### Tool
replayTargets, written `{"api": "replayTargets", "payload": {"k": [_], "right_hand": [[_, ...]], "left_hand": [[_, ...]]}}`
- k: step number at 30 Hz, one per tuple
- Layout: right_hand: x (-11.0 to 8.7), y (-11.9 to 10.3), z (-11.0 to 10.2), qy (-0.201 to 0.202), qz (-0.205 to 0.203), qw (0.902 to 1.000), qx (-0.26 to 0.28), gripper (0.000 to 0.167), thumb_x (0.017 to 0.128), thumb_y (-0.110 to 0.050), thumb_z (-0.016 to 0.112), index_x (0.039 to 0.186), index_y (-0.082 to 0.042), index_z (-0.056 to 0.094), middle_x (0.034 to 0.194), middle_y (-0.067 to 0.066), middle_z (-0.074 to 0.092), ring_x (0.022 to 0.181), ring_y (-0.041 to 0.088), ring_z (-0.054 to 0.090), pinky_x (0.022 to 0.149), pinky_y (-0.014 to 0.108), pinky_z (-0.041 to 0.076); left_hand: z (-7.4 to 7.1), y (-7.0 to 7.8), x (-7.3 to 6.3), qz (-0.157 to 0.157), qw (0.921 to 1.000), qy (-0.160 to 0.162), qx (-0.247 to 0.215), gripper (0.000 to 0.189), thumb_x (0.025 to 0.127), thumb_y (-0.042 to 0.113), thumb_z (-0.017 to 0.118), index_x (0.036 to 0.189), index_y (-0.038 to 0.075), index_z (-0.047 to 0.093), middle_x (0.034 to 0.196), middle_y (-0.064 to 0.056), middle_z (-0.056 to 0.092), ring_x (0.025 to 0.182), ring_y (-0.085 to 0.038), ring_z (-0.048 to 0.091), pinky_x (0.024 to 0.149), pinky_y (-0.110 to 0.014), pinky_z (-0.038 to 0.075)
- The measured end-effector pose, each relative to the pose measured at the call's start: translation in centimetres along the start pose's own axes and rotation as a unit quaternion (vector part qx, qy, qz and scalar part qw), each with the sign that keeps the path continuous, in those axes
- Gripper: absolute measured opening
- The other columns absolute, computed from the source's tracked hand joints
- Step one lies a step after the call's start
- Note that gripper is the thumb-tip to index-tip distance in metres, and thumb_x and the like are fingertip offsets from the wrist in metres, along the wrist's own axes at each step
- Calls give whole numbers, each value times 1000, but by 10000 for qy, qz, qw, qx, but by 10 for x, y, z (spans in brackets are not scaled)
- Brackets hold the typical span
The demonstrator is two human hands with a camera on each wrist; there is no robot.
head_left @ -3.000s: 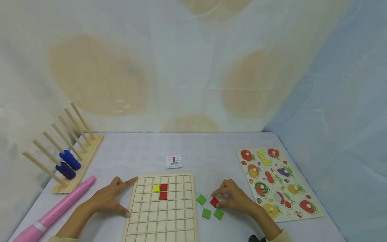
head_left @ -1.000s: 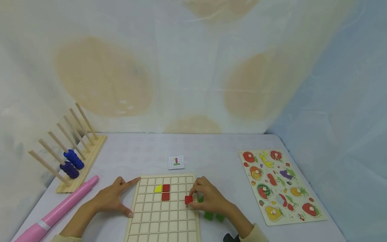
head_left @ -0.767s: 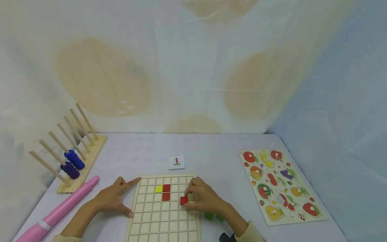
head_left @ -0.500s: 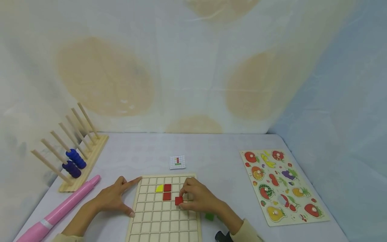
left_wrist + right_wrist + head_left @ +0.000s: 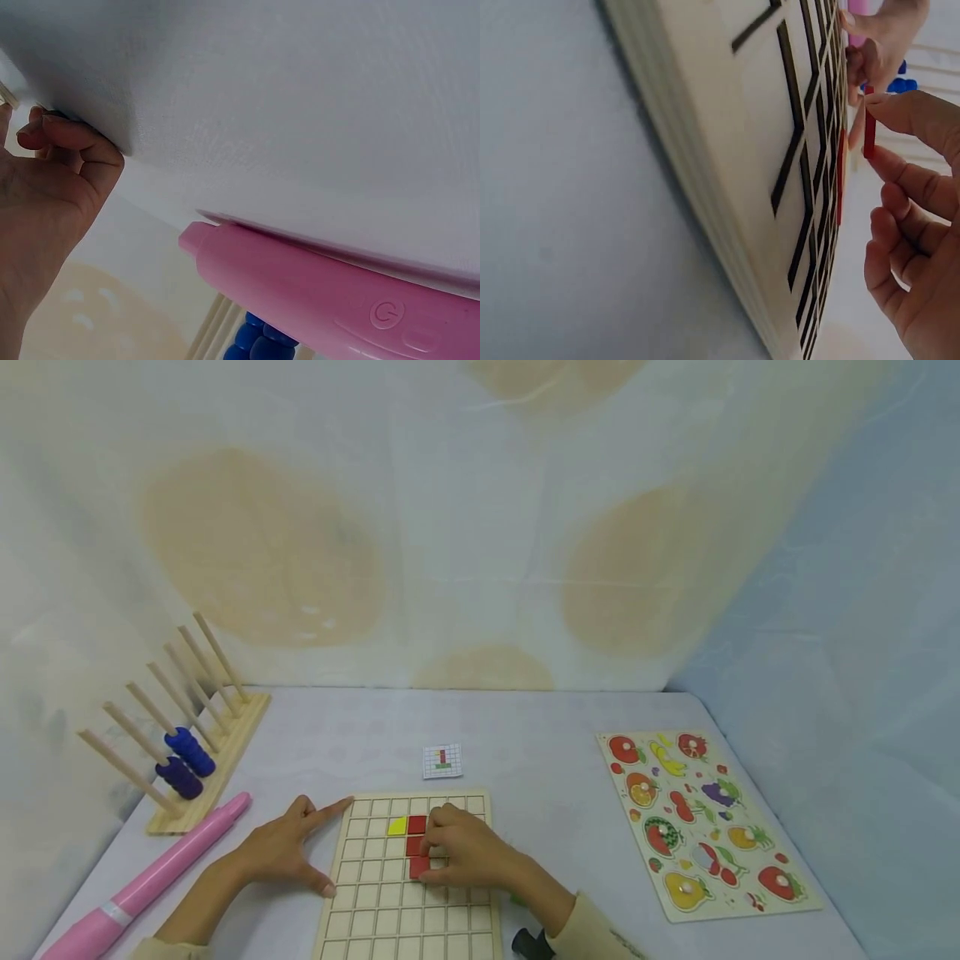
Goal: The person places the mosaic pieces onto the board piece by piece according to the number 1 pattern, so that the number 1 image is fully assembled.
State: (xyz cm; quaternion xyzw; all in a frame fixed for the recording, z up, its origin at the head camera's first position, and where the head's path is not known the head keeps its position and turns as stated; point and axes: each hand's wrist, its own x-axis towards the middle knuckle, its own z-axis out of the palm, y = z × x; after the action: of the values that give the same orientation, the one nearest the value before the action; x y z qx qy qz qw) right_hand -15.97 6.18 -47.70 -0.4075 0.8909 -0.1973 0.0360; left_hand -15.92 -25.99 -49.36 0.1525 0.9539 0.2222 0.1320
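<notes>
My right hand (image 5: 472, 852) pinches a red square tile (image 5: 417, 868) between thumb and index finger, low over the wooden grid board (image 5: 375, 897). In the right wrist view the pinched tile (image 5: 869, 124) stands edge-on, slightly apart from the board. Directly beyond it, two red tiles (image 5: 416, 835) sit in one column, the nearer partly hidden by my fingers. A yellow tile (image 5: 397, 827) with one rounded corner lies beside the farther one. My left hand (image 5: 281, 852) spreads thumb and index finger against the board's left edge and far-left corner; its other fingers are curled (image 5: 71, 142).
A pattern card (image 5: 442, 762) lies beyond the board. Left stand a peg rack (image 5: 217, 768) with blue beads and a pink wand-like object (image 5: 161, 877) with a power symbol. A fruit puzzle board (image 5: 705, 827) lies right. My right forearm mostly hides the green tiles (image 5: 517, 900).
My right hand took the red tile from beside the green ones and carried it left over the board, to just below the red column. The left hand has stayed at the board's edge.
</notes>
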Motion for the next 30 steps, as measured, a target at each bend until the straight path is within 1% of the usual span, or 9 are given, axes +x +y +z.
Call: {"api": "replayTargets", "payload": {"k": [4, 7, 13, 19, 21, 24, 27, 30], "right_hand": [[3, -5, 4, -76, 0, 9986, -531, 22, 82, -39, 80, 92, -20, 73, 93, -12, 52, 88, 3, 42, 78, 16, 38], [4, -8, 8, -20, 36, 9975, -704, 23, 82, -40, 80, 91, -20, 72, 93, -12, 51, 88, 4, 42, 78, 17, 38], [2, -9, 14, 196, 106, 9978, -631, 22, 82, -40, 80, 89, -21, 70, 92, -12, 50, 86, 4, 41, 76, 17, 38], [-3, -10, 13, 345, 187, 9970, -671, 28, 81, -44, 80, 96, -22, 71, 91, -13, 48, 85, 3, 39, 76, 16, 36], [-7, -8, 10, 429, 216, 9973, -554, 30, 81, -45, 80, 98, -21, 72, 91, -13, 47, 85, 3, 39, 76, 15, 37], [-15, -2, 3, 531, 265, 9981, -151, 34, 80, -44, 81, 101, -19, 72, 93, -11, 50, 87, 2, 39, 78, 15, 38], [-26, 7, -3, 496, 385, 9975, 339, 37, 78, -41, 83, 105, -18, 73, 96, -8, 52, 89, 2, 38, 79, 16, 39], [-38, 20, -6, 449, 555, 9941, 817, 41, 77, -38, 84, 110, -17, 73, 99, -6, 52, 92, 3, 37, 81, 18, 40]], "left_hand": [[0, 0, -1, 91, 10000, -12, 34, 120, 51, 65, 87, 154, 29, 36, 101, -2, 34, 72, -16, 41, 60, -28, 33], [0, 0, 0, 84, 10000, -30, 32, 120, 51, 65, 87, 154, 30, 36, 102, -2, 34, 72, -16, 41, 60, -28, 33], [1, -1, 1, 14, 10000, -34, -8, 121, 50, 67, 87, 154, 30, 36, 102, -3, 34, 72, -17, 41, 60, -28, 32], [0, -1, 0, 37, 10000, -24, 1, 121, 51, 67, 86, 154, 29, 36, 102, -3, 35, 72, -17, 41, 59, -28, 32], [1, 0, 0, 24, 10000, -34, -10, 121, 51, 67, 87, 154, 30, 36, 102, -3, 35, 72, -17, 41, 59, -28, 32], [1, 0, 0, 57, 10000, -9, 21, 121, 50, 66, 87, 154, 29, 36, 102, -3, 35, 71, -17, 41, 59, -28, 33], [1, 0, 0, 31, 10000, -14, 14, 122, 50, 67, 87, 154, 28, 37, 102, -3, 35, 71, -16, 40, 59, -27, 32], [0, 0, -1, 72, 10000, -15, 54, 122, 51, 67, 86, 154, 26, 36, 102, -3, 35, 71, -16, 40, 59, -27, 33]]}}
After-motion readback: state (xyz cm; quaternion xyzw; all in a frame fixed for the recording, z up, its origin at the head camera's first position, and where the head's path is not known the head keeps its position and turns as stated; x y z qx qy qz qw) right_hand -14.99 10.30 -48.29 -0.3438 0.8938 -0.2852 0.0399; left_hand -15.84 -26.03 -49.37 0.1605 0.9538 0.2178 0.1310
